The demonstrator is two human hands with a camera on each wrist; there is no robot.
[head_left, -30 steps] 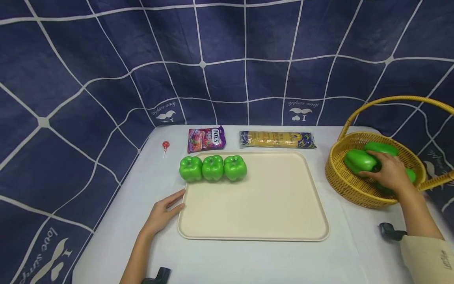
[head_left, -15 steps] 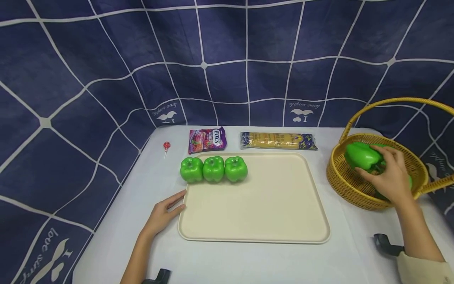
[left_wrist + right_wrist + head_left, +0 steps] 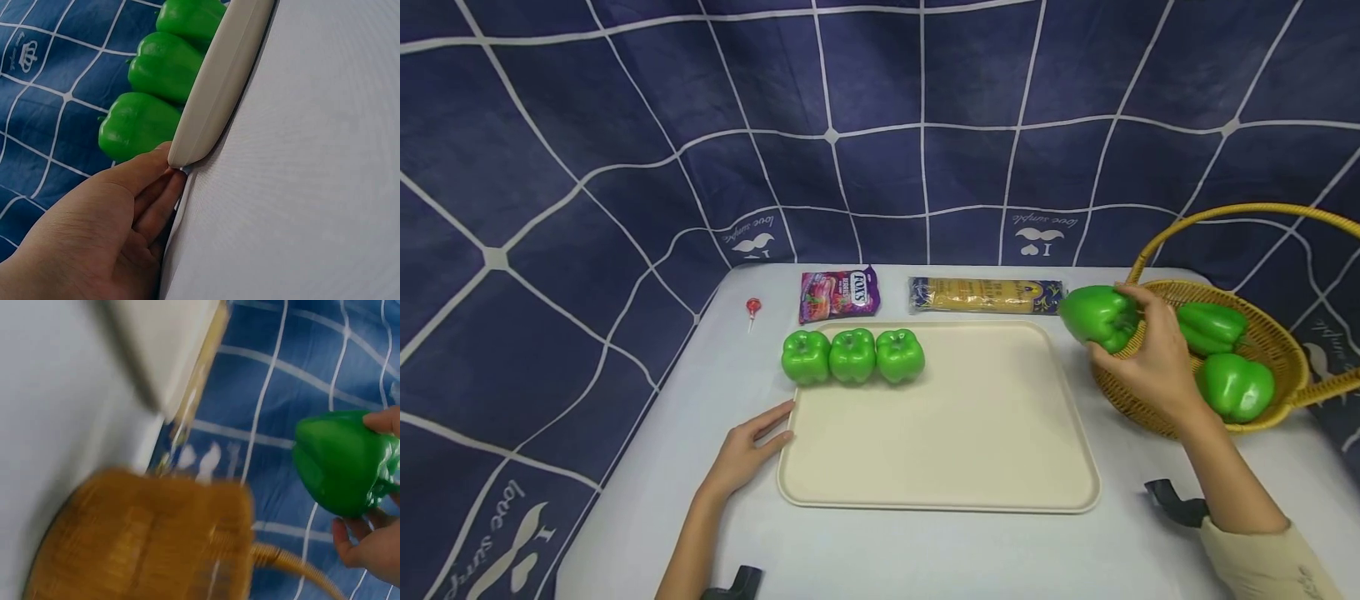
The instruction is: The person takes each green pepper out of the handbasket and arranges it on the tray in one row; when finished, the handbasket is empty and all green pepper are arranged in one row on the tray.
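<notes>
In the head view, my right hand [image 3: 1150, 358] holds a green bell pepper [image 3: 1099, 318] above the left rim of the yellow wicker basket [image 3: 1120, 396]. The right wrist view shows fingers and thumb round this pepper, its stem end towards the palm. More green peppers [image 3: 1235, 387] lie in the basket. My left hand [image 3: 741, 454] touches the left edge of the cream tray [image 3: 940, 442], its fingers fairly straight. Three green peppers [image 3: 852, 356] sit in a row along the tray's back left, the leftmost one overlapping the tray's corner.
Behind the tray lie a purple sweet bag [image 3: 838, 295] and a long yellow packet [image 3: 981, 295]. A red lollipop [image 3: 753, 307] lies at the back left of the white table [image 3: 925, 554]. The basket's tall handle [image 3: 1240, 210] arches over its back. A patterned blue cloth [image 3: 880, 83] hangs behind.
My right hand has lifted one pepper from inside the basket and carried it left, uncovering the other peppers there. The left hand stays at the tray's edge.
</notes>
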